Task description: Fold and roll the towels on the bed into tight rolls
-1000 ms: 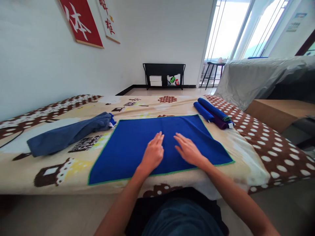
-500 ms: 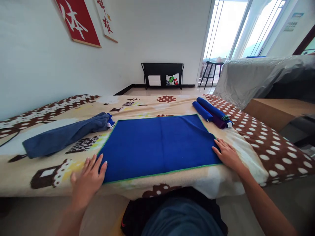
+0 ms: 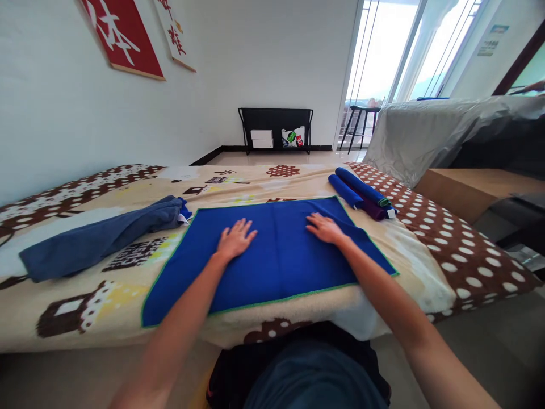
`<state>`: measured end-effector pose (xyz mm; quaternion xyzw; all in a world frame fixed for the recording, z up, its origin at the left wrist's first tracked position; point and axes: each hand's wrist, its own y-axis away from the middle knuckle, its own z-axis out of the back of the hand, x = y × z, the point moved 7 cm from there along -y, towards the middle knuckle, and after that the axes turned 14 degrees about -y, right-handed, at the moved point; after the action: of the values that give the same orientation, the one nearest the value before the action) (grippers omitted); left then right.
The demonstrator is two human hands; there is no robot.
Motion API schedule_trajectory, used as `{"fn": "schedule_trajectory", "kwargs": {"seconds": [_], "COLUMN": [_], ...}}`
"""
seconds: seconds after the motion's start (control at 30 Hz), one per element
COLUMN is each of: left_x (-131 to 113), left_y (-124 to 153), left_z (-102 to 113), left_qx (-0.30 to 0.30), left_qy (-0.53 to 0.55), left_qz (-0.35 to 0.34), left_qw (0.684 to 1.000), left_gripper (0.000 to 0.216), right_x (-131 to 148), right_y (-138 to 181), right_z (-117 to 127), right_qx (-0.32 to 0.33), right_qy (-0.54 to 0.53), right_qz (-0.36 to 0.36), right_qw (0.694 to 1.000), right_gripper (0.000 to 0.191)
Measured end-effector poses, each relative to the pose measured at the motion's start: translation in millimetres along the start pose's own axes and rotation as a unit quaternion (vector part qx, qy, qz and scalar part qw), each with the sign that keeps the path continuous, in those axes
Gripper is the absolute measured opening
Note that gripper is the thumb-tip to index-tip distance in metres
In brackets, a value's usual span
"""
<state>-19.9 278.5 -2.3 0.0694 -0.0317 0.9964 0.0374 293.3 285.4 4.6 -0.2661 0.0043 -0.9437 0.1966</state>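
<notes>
Blue cloth (image 3: 272, 267) lies spread out on the blanket (image 3: 306, 184). The left hand (image 3: 235, 238) is on it, fingers wide. The right hand (image 3: 326, 228) is on it too, fingers a little apart. Rolls (image 3: 364, 186) lie near the cloth's far right corner.

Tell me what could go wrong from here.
Pressing could set the wrinkle at the right edge of the blue cloth. Its near edge lies close to the blanket front, so pulling might slip it off. Rolled cloths by its far right corner could get nudged by the right grip.
</notes>
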Motion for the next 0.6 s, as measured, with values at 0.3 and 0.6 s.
{"fn": "schedule_trajectory", "kwargs": {"seconds": [0.3, 0.6], "left_x": [117.8, -49.5], "left_y": [16.4, -100.8], "left_z": [1.8, -19.0], "left_qx": [-0.017, 0.007], "left_qy": [-0.042, -0.001], "left_qz": [0.125, -0.054], "left_qw": [0.991, 0.998], "left_gripper": [0.060, 0.059], "right_x": [-59.0, 60.4], "right_y": [-9.3, -116.9], "right_z": [27.3, -67.5], "right_qx": [-0.046, 0.063], "right_qy": [0.029, -0.001], "right_qz": [-0.076, 0.100], "right_qw": [0.996, 0.993], "right_gripper": [0.068, 0.054]}}
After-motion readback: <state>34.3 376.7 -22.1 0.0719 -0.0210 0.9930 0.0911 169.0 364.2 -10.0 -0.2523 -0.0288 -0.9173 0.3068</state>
